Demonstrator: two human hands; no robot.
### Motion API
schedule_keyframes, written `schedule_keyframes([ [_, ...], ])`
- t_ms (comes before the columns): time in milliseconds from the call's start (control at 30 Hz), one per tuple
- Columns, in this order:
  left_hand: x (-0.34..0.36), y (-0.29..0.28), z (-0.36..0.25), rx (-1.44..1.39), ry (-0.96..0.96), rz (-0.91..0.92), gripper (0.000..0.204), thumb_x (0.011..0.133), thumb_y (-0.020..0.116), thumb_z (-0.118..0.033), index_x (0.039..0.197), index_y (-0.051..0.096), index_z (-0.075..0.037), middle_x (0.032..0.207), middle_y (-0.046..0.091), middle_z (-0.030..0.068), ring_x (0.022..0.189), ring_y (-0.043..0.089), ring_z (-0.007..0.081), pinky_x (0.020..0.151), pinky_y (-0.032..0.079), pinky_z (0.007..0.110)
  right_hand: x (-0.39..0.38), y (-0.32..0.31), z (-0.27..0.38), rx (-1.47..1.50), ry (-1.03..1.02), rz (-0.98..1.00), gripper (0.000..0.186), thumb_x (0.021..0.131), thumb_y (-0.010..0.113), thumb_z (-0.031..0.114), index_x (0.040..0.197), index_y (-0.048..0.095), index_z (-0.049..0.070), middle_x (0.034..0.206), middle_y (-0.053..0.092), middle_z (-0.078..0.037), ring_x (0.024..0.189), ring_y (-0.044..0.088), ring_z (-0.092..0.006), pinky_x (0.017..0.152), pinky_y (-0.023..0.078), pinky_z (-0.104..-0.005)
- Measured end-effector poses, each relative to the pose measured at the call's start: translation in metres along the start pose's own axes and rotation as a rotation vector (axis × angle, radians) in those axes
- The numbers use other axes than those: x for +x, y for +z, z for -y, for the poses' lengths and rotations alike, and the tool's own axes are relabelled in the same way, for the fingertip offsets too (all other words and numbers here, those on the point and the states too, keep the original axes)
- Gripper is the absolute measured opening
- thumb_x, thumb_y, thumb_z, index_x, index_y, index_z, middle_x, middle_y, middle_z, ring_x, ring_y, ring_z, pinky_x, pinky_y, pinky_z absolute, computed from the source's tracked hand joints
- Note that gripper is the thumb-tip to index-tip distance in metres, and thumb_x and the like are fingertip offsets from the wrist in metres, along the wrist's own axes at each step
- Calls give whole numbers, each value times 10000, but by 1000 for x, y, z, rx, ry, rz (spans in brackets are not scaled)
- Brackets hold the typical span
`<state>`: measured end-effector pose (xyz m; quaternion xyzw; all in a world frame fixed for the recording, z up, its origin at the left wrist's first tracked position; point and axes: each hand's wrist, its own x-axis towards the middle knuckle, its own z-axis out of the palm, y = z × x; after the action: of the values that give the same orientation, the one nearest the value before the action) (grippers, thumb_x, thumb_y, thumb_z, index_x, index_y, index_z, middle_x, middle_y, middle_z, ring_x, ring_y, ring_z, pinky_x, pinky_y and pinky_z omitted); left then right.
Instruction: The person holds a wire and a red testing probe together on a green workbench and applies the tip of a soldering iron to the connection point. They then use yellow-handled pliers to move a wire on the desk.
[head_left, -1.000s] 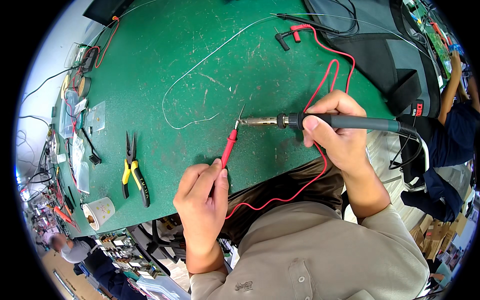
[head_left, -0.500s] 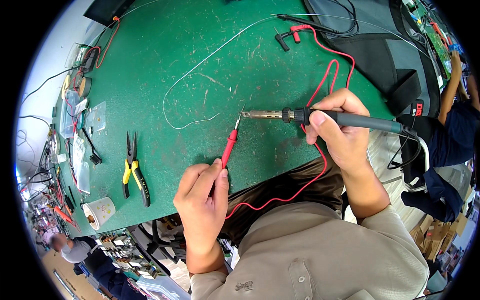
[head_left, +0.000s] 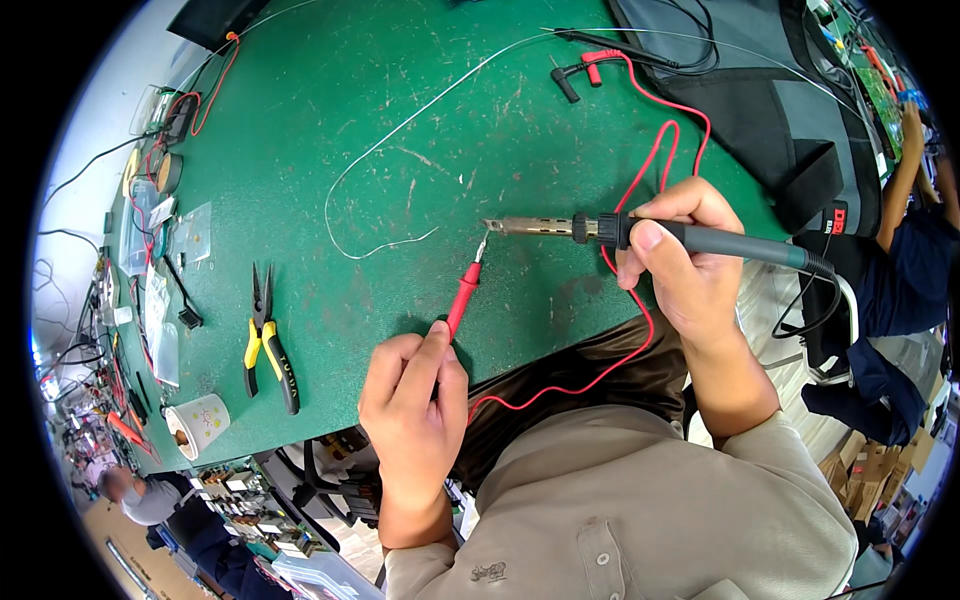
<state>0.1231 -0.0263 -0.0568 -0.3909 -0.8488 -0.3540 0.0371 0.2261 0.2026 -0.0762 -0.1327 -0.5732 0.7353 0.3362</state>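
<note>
My left hand [head_left: 415,395] is closed round the red test probe [head_left: 464,298], whose metal tip points up and away from me. In my right hand [head_left: 690,265] is a soldering iron [head_left: 540,227] with a grey and black handle, held level with its tip to the left. The iron's tip meets or nearly meets the probe's metal end; contact is too small to be sure of. A red lead [head_left: 570,402] runs from the probe past my right hand to a red plug [head_left: 592,72]. Thin solder wire [head_left: 350,165] curves across the green table beyond both hands.
Yellow-and-black needle-nose pliers [head_left: 266,340] lie to the left. A paper cup [head_left: 200,425] is on its side at the near left edge. A black probe [head_left: 610,46] and a dark grey bag [head_left: 740,120] lie at the far right. Another person's arm [head_left: 905,175] shows at the right.
My left hand and the red probe have shifted slightly to the right. The soldering iron has moved a little to the right as well.
</note>
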Motion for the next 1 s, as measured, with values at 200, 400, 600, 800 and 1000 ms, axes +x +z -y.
schedule_keyframes([
  [200, 1, -2, -5, -78, -92, 41, 193, 769, 675, 76, 952, 703, 23, 809, 594, 66, 547, 447, 91, 478, 337, 235, -1, 0, 0, 9, 3, 8, 109, 885, 650, -20, 901, 542, -23, 695, 629, -76, 549, 591, -81, 469, 455, -204],
  [400, 1, -3, -6, -86, -61, 57, 186, 772, 671, 88, 945, 696, 25, 837, 593, 81, 593, 489, 115, 507, 373, 241, -1, -1, 0, 1, -1, 2, 115, 885, 654, -16, 902, 540, -22, 691, 628, -74, 542, 588, -80, 462, 451, -203],
  [600, 0, -1, -6, -9, -45, 51, 159, 792, 687, 59, 946, 687, 20, 854, 606, 82, 571, 455, 112, 513, 362, 246, 0, -1, 0, -7, 8, 8, 123, 882, 658, -15, 900, 536, -20, 674, 626, -73, 528, 584, -82, 451, 435, -202],
  [800, 11, -10, 1, -15, -131, 52, 160, 793, 704, 35, 949, 693, 2, 860, 634, 136, 696, 606, 258, 619, 491, 327, -1, -1, 2, -9, 37, 11, 130, 878, 665, -16, 894, 535, -16, 679, 631, -77, 526, 580, -78, 442, 417, -196],
  [1000, 11, -11, 2, -91, -168, 75, 162, 785, 701, 52, 943, 704, 16, 862, 626, 125, 672, 587, 230, 595, 467, 297, 0, 1, 4, -38, 56, 10, 139, 861, 682, -20, 888, 547, -10, 689, 636, -66, 536, 581, -63, 436, 410, -181],
])
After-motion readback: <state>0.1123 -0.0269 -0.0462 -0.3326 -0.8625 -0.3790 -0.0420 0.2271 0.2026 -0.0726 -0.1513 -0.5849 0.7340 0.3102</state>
